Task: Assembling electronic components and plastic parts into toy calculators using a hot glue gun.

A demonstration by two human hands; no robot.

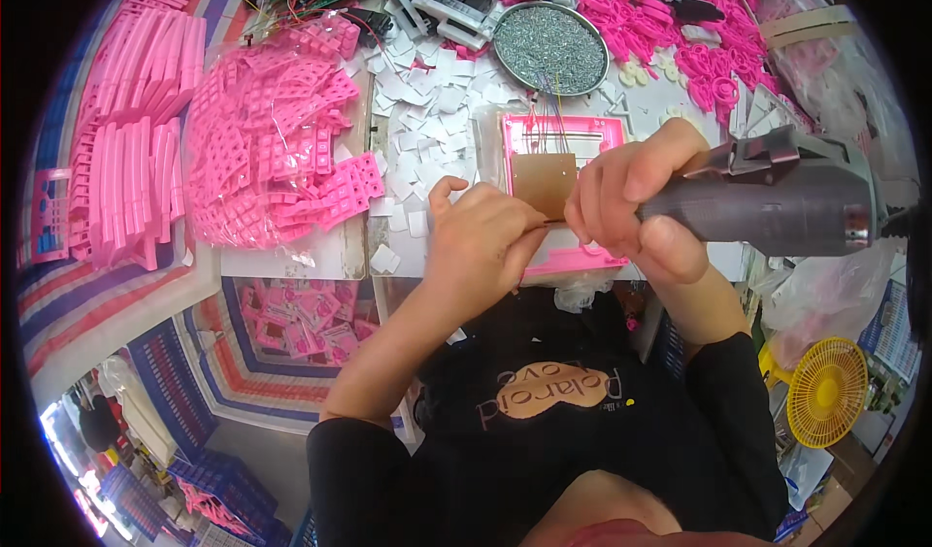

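Note:
A pink plastic casing (573, 259) lies on the table in front of me, with a brown circuit board (545, 180) inside it and thin wires running from the board's far end. At the near edge of the board, the fingertips of my left hand (482, 236) are pinched together; whatever is between them is too small to make out. My right hand (636, 193) wraps round the front part of a grey electric screwdriver (767, 198), whose body extends to the right. Its tip is hidden behind my fingers, close to the board.
Beyond the casing stands a round metal dish (550, 48) of small screws. White paper squares (427, 110) are scattered left of it. Pink keypads fill a plastic bag (277, 139), beside stacked pink casings (141, 149). Pink cords (714, 71) lie far right, above a yellow fan (827, 393).

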